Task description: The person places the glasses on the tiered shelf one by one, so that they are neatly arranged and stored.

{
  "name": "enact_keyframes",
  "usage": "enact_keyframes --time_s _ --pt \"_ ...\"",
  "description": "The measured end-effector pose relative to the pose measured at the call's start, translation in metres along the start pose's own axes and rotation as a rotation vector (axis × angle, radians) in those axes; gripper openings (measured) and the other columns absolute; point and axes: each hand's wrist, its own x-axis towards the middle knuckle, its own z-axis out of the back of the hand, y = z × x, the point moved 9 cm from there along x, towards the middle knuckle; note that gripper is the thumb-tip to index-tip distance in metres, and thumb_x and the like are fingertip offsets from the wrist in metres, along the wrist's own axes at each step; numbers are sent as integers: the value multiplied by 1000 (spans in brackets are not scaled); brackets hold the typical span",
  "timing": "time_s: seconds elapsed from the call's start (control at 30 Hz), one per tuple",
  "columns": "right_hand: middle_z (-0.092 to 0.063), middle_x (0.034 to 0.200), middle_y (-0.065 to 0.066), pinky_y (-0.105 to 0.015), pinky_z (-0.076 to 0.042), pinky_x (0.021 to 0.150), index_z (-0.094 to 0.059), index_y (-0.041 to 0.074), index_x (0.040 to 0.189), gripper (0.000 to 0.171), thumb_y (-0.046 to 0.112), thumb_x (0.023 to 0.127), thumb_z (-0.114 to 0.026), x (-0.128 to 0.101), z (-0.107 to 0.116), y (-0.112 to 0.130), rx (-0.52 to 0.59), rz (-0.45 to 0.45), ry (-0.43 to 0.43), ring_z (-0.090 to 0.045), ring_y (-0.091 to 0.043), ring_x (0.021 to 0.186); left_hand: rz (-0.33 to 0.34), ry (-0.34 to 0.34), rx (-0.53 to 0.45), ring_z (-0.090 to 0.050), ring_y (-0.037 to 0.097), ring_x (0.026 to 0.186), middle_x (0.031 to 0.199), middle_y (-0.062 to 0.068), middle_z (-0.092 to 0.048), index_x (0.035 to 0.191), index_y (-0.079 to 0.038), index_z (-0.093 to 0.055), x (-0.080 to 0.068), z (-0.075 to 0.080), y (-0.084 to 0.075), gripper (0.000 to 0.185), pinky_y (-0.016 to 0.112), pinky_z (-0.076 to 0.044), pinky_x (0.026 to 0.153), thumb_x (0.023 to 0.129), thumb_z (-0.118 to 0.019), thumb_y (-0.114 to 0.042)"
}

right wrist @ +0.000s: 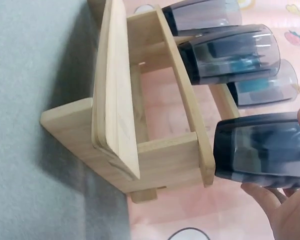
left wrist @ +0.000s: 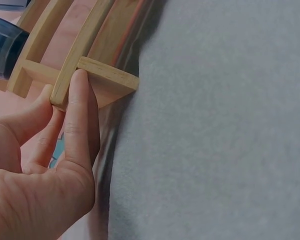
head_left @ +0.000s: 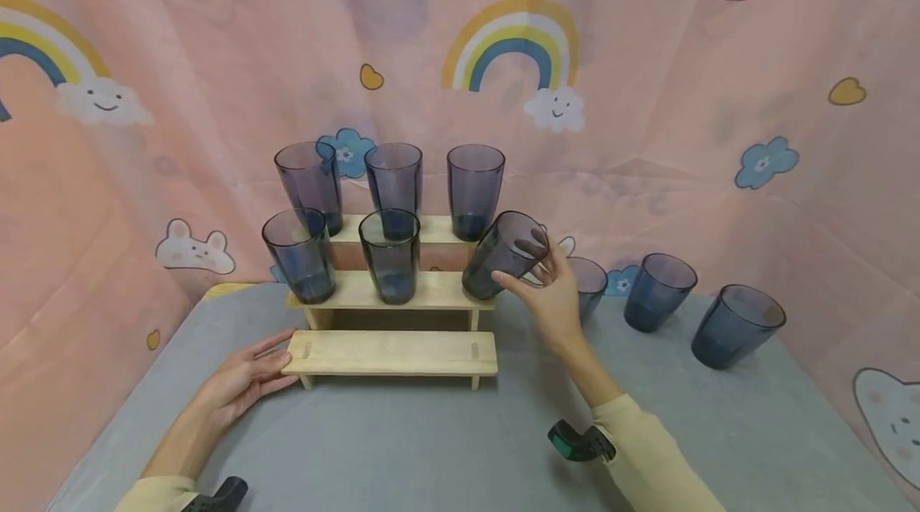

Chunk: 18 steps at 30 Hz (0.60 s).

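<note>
At the front left of the wooden stand [head_left: 319,319], the left hand [head_left: 233,386] pinches the lowest tier [head_left: 391,352]. Over the right end of the middle tier [head_left: 440,288], the right hand [head_left: 552,300] grasps a tinted glass [head_left: 496,260], its long axis tilted, mouth up and right (whether its base touches wood is hard to tell). Right of the stand, a second glass [head_left: 591,280] is partly hidden by that hand, and behind, three glasses [head_left: 476,184] line the top tier [head_left: 435,229].

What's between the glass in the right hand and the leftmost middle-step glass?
In the head view, one upright glass stands between them on the middle step.
</note>
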Motion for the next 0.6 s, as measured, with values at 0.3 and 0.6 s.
enact_keyframes --time_s 0.3,0.6 --pt "-55 138 -8 -30 -54 94 -43 18 148 81 9 79 -83 1 -12 7 -119 2 91 -56 -24 124 7 -3 -21 -64 15 106 136 12 -43 157 -3 -6 -2 -1 -1 78 37 -54 95 99 -59 -10" --pt "-53 139 -17 -43 -51 98 -41 10 149 84 6 77 -84 5 -24 13 -203 31 142 -50 -33 129 -9 11 -25 -64 14 105 129 7 -49 157 -1 -5 -3 -4 -3 76 35 -55 93 100 -55 -6"
